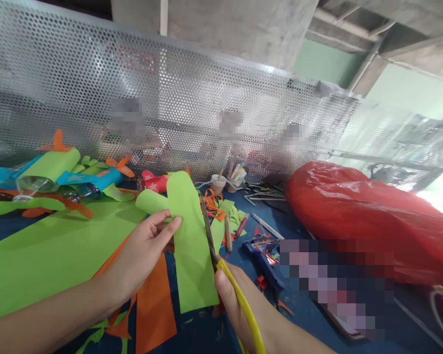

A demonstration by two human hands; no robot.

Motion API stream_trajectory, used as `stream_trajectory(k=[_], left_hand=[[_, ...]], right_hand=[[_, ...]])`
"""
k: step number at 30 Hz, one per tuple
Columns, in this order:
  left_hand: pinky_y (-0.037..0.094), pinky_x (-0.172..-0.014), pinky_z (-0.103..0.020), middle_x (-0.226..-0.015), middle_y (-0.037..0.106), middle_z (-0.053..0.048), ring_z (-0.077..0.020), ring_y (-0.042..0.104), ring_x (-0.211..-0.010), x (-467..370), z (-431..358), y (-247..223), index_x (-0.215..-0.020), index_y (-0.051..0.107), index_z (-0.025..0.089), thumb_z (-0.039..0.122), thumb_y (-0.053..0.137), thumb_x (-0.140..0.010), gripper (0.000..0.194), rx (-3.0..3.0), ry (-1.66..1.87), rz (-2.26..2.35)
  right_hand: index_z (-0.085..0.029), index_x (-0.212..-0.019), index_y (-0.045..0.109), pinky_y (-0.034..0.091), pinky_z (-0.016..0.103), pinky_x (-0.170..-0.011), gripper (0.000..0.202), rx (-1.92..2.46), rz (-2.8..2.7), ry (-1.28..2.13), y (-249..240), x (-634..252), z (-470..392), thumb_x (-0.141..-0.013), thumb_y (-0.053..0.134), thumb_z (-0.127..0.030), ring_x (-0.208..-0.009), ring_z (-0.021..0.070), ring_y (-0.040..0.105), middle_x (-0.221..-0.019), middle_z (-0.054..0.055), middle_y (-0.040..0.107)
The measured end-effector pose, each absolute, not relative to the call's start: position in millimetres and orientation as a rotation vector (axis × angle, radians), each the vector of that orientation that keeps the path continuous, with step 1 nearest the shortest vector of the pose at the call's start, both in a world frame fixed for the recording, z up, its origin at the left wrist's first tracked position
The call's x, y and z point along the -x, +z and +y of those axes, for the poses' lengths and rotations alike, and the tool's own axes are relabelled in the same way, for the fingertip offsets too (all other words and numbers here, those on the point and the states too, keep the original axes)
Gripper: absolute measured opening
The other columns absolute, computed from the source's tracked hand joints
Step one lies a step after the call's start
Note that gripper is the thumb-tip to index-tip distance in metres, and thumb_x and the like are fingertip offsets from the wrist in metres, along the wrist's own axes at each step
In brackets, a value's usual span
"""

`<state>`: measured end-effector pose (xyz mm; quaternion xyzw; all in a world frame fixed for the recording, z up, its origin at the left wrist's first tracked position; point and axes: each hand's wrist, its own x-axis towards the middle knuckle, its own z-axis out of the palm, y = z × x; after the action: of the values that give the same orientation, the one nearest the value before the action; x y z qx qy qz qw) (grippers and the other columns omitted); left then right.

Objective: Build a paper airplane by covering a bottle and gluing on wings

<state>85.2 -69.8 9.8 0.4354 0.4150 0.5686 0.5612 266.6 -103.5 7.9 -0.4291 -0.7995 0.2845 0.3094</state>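
Observation:
My left hand [151,246] pinches a lime-green paper piece [192,265] at its left edge, thumb on top. The piece stands tilted up, with a rounded far end and a straight near end. In my right hand [243,295] is a pair of scissors [239,295] with yellow handles, its dark blades lying along the paper's right edge. Whether the blades are parted is hard to see. Orange paper [157,305] lies beneath, and a big lime-green sheet [66,246] spreads out under my left forearm.
Bottle crafts wrapped in green and blue paper [59,164] stand at the left. Paper scraps, pens and a blue glue gun [264,268] lie right of the paper. Cups of pens [234,182] stand before a perforated metal screen [206,98]. A big red plastic bag [365,216] fills the right.

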Motion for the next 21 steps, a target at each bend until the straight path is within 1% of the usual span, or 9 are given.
stream_trajectory(k=[5, 11, 13, 17, 19, 21], left_hand=[[0.053, -0.066, -0.03, -0.072, 0.073, 0.001, -0.0222, 0.07, -0.074, -85.1, -72.2, 8.0, -0.114, 0.057, 0.019, 0.042, 0.069, -0.077, 0.046, -1.038, 1.359, 0.999], [0.053, -0.064, -0.03, -0.07, 0.072, 0.001, -0.0228, 0.07, -0.074, -85.3, -73.5, 8.0, -0.109, 0.059, 0.021, 0.041, 0.068, -0.079, 0.038, -1.054, 1.361, 0.984], [0.053, -0.064, -0.03, -0.066, 0.07, 0.003, -0.0237, 0.069, -0.075, -85.6, -73.6, 8.7, -0.105, 0.06, 0.022, 0.039, 0.068, -0.078, 0.032, -1.054, 1.363, 0.981], [0.052, -0.064, -0.031, -0.058, 0.065, 0.005, -0.0247, 0.069, -0.074, -86.7, -73.5, 9.0, -0.09, 0.063, 0.025, 0.033, 0.072, -0.075, 0.019, -1.046, 1.362, 0.959], [0.053, -0.064, -0.031, -0.059, 0.065, 0.005, -0.0248, 0.069, -0.072, -87.1, -73.6, 8.7, -0.091, 0.063, 0.025, 0.033, 0.072, -0.074, 0.021, -1.032, 1.363, 0.969], [0.053, -0.065, -0.032, -0.063, 0.068, 0.004, -0.0247, 0.069, -0.074, -87.1, -74.3, 8.6, -0.1, 0.061, 0.024, 0.036, 0.071, -0.076, 0.028, -1.01, 1.369, 0.986]], right_hand=[[-0.019, -0.083, 0.054, 0.044, 0.028, -0.054, 0.072, 1.151, -2.093, 0.757, 6.2, -265.8, -103.0, -0.088, 0.006, -0.071, -0.054, 0.0168, 0.051, -0.057, 0.002, 0.052], [-0.018, -0.086, 0.057, 0.044, 0.027, -0.054, 0.073, 1.127, -2.096, 0.823, 5.2, -265.9, -103.1, -0.088, 0.006, -0.071, -0.053, 0.016, 0.049, -0.056, 0.001, 0.052], [-0.018, -0.086, 0.057, 0.045, 0.028, -0.055, 0.073, 1.116, -2.099, 0.821, 4.6, -266.5, -103.2, -0.088, 0.007, -0.071, -0.053, 0.0164, 0.049, -0.053, 0.0, 0.051], [-0.019, -0.082, 0.058, 0.047, 0.028, -0.06, 0.073, 1.128, -2.096, 0.846, 2.7, -267.3, -104.2, -0.088, 0.007, -0.071, -0.056, 0.0174, 0.051, -0.051, 0.0, 0.05], [-0.019, -0.08, 0.058, 0.048, 0.028, -0.061, 0.073, 1.144, -2.082, 0.859, 1.5, -267.5, -104.2, -0.088, 0.008, -0.071, -0.058, 0.0177, 0.052, -0.051, 0.001, 0.05], [-0.019, -0.08, 0.057, 0.047, 0.027, -0.059, 0.072, 1.143, -2.076, 0.86, 0.7, -267.8, -103.0, -0.087, 0.009, -0.072, -0.058, 0.0173, 0.051, -0.052, 0.001, 0.05]])
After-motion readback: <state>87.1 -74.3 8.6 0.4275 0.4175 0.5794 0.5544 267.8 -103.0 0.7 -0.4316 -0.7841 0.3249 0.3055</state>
